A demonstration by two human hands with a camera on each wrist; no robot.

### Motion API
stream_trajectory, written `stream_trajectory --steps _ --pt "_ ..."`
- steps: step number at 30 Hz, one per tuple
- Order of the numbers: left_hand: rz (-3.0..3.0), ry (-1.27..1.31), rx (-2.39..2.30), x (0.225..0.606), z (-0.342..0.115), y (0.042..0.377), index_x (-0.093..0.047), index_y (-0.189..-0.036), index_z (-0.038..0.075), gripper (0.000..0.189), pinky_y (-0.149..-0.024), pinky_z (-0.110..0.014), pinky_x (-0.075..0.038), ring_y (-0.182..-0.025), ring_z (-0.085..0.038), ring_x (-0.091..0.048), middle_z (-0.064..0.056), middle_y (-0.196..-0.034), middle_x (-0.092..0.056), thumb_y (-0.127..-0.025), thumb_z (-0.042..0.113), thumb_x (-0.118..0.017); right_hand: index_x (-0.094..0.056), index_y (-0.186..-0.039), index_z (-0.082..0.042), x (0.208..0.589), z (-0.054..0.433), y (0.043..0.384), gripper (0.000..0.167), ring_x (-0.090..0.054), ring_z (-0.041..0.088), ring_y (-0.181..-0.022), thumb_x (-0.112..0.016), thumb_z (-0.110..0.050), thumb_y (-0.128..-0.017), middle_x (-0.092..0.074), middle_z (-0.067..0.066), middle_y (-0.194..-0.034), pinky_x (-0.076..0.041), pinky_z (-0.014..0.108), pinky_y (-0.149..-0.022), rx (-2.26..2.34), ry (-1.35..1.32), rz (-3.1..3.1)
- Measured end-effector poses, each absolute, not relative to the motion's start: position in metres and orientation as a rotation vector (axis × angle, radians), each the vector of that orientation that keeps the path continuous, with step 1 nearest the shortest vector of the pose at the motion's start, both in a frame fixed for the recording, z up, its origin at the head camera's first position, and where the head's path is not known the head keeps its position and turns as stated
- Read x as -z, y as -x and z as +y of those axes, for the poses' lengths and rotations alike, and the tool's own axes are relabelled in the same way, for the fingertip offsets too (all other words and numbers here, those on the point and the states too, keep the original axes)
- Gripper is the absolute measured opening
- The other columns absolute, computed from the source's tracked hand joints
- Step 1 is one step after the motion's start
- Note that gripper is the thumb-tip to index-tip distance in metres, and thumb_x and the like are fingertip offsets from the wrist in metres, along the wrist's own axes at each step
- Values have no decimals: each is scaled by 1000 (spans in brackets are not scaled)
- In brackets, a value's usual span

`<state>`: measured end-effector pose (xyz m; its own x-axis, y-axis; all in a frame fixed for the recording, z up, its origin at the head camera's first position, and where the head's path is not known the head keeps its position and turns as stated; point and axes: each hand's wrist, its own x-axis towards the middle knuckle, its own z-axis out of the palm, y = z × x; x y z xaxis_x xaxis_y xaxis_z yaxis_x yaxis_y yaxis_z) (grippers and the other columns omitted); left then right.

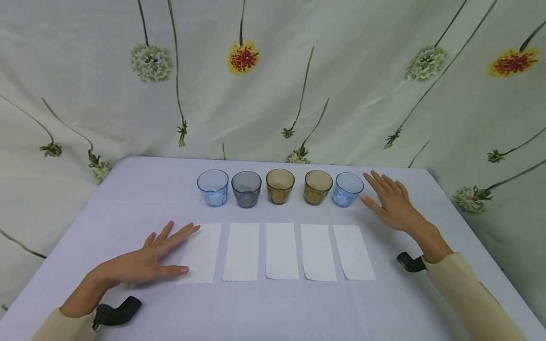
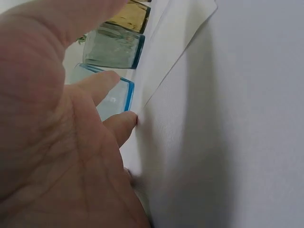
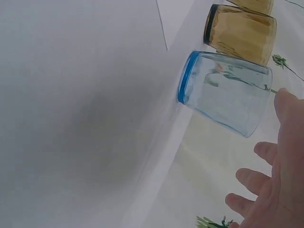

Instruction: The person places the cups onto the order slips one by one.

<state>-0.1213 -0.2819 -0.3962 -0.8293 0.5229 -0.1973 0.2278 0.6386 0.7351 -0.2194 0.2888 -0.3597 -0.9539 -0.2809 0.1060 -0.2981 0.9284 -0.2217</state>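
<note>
Several tumblers stand upright in a row along the table's far side. From the left come a blue glass (image 1: 213, 188), a grey glass (image 1: 246, 190), two amber glasses and another blue glass (image 1: 347, 190). Nearer the front lies a row of white paper strips. My left hand (image 1: 149, 258) has its fingers spread, reaching over the leftmost strip (image 1: 204, 255); it holds nothing. Beside the right-hand blue glass, my right hand (image 1: 394, 203) hovers with fingers extended and nothing in its grasp. In the right wrist view the thumb is close to that glass (image 3: 228, 90); contact cannot be told.
The table (image 1: 273, 308) is covered with a pale cloth. Behind it hangs a white curtain (image 1: 273, 104) printed with flowers. Black wrist mounts (image 1: 117, 312) sit at both cuffs. The strips lie side by side with narrow gaps between them.
</note>
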Motion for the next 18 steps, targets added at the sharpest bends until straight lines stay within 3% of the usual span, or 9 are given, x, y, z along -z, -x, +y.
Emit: stream_trajectory --steps 9,18 --pt "2445 -627 -1030 401 -285 122 -22 -159 35 84 -109 -68 26 -148 -46 26 -10 -170 -6 -91 40 -71 -20 -160 -11 360 281 232 71 -12 50 -150 -48 -45 -104 -16 22 -166 -4 71 -115 -492 -557 -3013" --pt "2441 -687 -1039 404 -285 122 -22 -159 33 88 -107 -71 25 -147 -49 26 -8 -170 -5 -88 40 -73 -15 -162 -13 359 278 242 71 -14 47 -151 -50 -40 -105 -15 20 -167 -13 71 -116 -790 -606 -3045"
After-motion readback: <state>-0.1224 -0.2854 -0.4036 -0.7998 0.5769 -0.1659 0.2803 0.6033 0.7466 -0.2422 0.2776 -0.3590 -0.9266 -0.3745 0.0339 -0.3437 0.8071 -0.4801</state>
